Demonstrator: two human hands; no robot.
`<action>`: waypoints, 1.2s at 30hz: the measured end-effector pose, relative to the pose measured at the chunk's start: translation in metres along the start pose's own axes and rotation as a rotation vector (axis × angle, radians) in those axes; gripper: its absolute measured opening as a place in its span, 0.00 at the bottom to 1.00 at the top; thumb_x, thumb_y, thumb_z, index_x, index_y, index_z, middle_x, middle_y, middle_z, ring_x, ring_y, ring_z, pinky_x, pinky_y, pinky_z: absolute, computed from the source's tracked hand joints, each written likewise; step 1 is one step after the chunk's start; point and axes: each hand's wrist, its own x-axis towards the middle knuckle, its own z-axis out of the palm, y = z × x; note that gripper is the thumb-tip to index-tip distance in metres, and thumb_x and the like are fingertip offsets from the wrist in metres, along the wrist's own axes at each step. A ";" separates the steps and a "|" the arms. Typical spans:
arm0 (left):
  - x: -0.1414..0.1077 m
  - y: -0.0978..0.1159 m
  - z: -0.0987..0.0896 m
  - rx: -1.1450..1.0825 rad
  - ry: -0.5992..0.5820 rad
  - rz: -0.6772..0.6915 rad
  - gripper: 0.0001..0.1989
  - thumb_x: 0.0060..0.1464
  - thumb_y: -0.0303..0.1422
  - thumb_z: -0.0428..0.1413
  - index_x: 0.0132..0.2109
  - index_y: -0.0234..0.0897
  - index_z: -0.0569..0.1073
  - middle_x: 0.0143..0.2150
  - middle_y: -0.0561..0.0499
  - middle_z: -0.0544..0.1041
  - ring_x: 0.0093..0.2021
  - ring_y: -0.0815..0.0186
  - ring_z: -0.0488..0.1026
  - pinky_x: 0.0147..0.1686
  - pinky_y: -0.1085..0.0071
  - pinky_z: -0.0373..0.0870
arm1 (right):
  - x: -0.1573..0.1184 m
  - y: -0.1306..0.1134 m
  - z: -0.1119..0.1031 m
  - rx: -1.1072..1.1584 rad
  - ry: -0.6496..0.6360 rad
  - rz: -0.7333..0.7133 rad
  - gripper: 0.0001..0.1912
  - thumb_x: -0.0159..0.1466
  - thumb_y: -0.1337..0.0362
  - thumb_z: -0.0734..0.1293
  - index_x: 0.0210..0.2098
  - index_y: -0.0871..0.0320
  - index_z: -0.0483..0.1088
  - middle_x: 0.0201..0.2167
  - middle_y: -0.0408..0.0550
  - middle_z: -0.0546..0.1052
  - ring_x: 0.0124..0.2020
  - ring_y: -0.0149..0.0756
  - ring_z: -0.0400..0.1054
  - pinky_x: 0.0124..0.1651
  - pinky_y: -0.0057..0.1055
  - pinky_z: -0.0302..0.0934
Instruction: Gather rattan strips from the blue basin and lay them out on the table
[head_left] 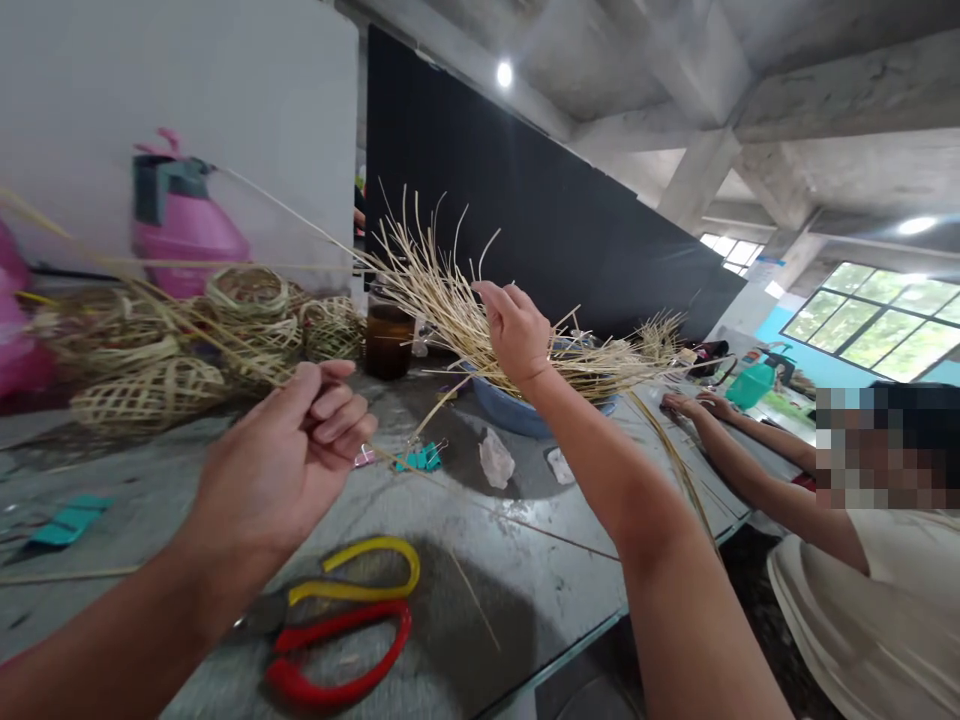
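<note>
My left hand (pixel 300 440) is raised over the near left of the table, its fingers curled in and thumb against them. Whether a thin strip is pinched there I cannot make out. My right hand (pixel 516 328) reaches forward to a large bundle of pale plant strips (pixel 435 290), fingers bent together in front of it; what they grip is hidden. The bundle lies across a blue basin (pixel 499 402), its ends fanning up to the left. Below my left hand lie scissors (pixel 352 625) with one yellow and one red handle loop.
Woven openwork baskets (pixel 150 390) sit at left, before a pink spray bottle (pixel 187 235). A jar of dark liquid (pixel 388 335), teal clips (pixel 421 457) and a crumpled clear piece (pixel 496 458) are on the table (pixel 450 540). At right, another person (pixel 877 570) rests both arms on it.
</note>
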 end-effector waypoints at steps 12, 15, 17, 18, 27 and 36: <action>0.002 0.005 -0.001 -0.025 0.047 0.054 0.21 0.74 0.19 0.45 0.38 0.26 0.81 0.26 0.50 0.75 0.16 0.78 0.58 0.16 0.82 0.61 | -0.050 -0.073 -0.006 0.095 -0.141 -0.410 0.16 0.79 0.68 0.60 0.58 0.55 0.77 0.48 0.53 0.78 0.49 0.41 0.69 0.58 0.40 0.68; 0.002 0.011 0.002 -0.018 0.065 0.082 0.21 0.74 0.19 0.45 0.36 0.26 0.79 0.26 0.51 0.74 0.16 0.78 0.56 0.16 0.82 0.60 | -0.061 -0.065 -0.006 0.116 -0.181 -0.366 0.16 0.79 0.68 0.61 0.59 0.56 0.76 0.47 0.52 0.79 0.48 0.39 0.71 0.54 0.36 0.70; 0.001 0.016 0.004 -0.022 0.060 0.094 0.21 0.74 0.19 0.45 0.36 0.27 0.79 0.26 0.52 0.72 0.16 0.79 0.56 0.16 0.83 0.60 | -0.066 -0.050 -0.006 0.132 -0.191 -0.298 0.15 0.79 0.68 0.61 0.57 0.56 0.78 0.46 0.52 0.80 0.47 0.38 0.72 0.54 0.35 0.70; 0.001 0.019 0.006 -0.026 0.061 0.100 0.21 0.74 0.19 0.45 0.35 0.27 0.78 0.26 0.52 0.72 0.16 0.79 0.56 0.16 0.83 0.60 | -0.067 -0.041 -0.007 0.144 -0.192 -0.259 0.15 0.79 0.69 0.61 0.55 0.56 0.79 0.46 0.52 0.80 0.48 0.38 0.73 0.54 0.35 0.70; -0.011 0.031 0.021 0.005 0.155 0.124 0.22 0.74 0.18 0.43 0.35 0.29 0.77 0.29 0.54 0.68 0.18 0.80 0.57 0.17 0.85 0.59 | -0.072 0.017 -0.040 0.196 -0.029 -0.024 0.16 0.78 0.65 0.61 0.48 0.54 0.82 0.43 0.53 0.83 0.47 0.41 0.76 0.55 0.38 0.72; 0.025 0.028 -0.005 -0.013 0.040 0.149 0.18 0.71 0.16 0.49 0.31 0.31 0.70 0.25 0.58 0.64 0.17 0.81 0.55 0.16 0.84 0.57 | -0.063 0.042 -0.173 0.220 0.145 0.320 0.12 0.69 0.65 0.65 0.44 0.55 0.82 0.28 0.44 0.77 0.28 0.33 0.70 0.36 0.31 0.65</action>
